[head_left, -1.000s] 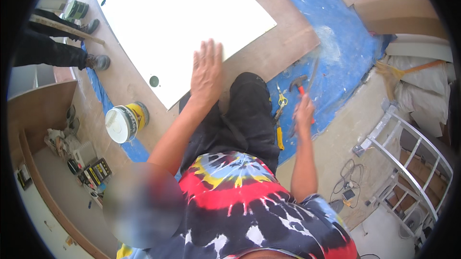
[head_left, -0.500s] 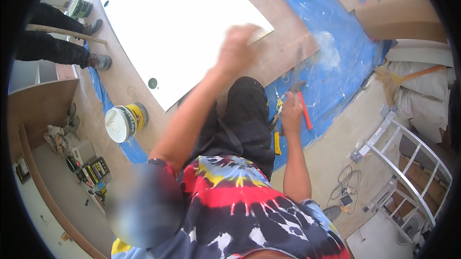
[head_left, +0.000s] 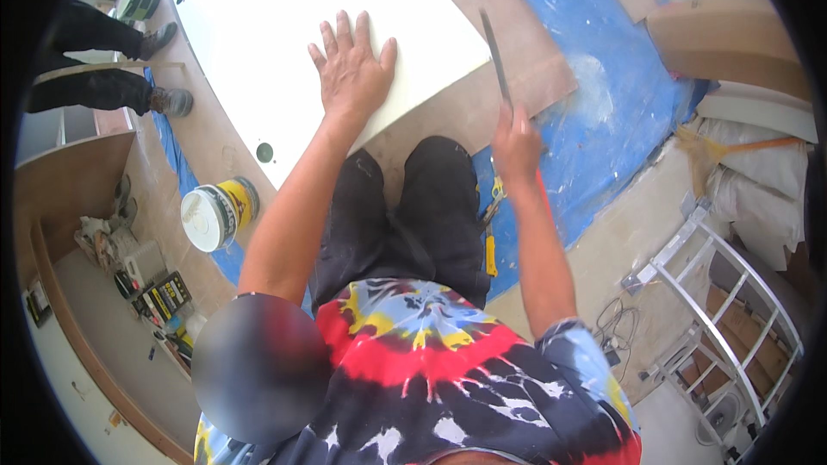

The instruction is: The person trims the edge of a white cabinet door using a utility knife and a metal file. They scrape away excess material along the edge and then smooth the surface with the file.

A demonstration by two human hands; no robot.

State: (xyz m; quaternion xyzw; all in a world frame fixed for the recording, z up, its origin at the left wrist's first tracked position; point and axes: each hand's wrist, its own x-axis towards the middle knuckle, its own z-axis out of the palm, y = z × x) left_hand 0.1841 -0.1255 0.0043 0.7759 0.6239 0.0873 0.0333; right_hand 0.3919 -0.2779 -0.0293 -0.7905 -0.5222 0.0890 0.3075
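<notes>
Head view, near to far: right hand (head_left: 515, 144), centre right of the frame, is clenched on a red-handled file (head_left: 497, 56) whose dark blade rises toward the white panel (head_left: 258, 25) edge. Left hand (head_left: 351, 68), upper centre, lies flat with fingers spread on that panel. A slip could run the blade off the edge into those fingers, judging by how close they sit. Half a second ago the left hand was blurred in motion; now it is planted.

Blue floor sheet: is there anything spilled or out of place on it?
Yes. A pale dusty patch lies on the blue sheet, right of the white panel. Yellow-handled tools lie loose beside the right hand.
</notes>
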